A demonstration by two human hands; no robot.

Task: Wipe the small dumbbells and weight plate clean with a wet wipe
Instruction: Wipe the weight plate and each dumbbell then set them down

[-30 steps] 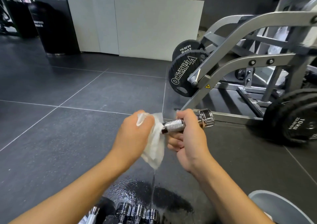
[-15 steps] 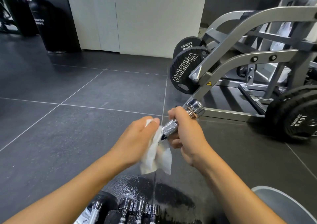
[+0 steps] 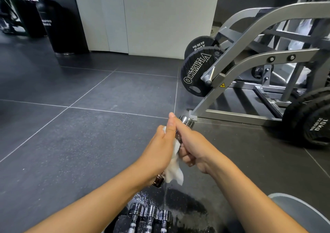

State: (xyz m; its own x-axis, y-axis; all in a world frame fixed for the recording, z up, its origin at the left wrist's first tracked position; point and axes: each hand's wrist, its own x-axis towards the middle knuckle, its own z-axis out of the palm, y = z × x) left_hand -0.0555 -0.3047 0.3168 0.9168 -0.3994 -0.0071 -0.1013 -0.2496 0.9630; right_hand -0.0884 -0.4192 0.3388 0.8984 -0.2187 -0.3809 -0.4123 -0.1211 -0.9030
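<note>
Gripping the handle of a small chrome dumbbell (image 3: 187, 121), the right hand (image 3: 193, 148) holds it tilted above the dark floor (image 3: 89, 143), with one head pointing away and the other low near the left wrist. The left hand (image 3: 159, 152) curls round the same handle, thumb raised, with the white wet wipe (image 3: 174, 173) trapped under its fingers and the loose end hanging. A thin thread below it is perhaps dripping water. Three more chrome dumbbells (image 3: 150, 212) lie beneath, by a wet patch (image 3: 187, 202). Black plates (image 3: 196, 73) hang on a grey machine (image 3: 250, 63) at right.
</note>
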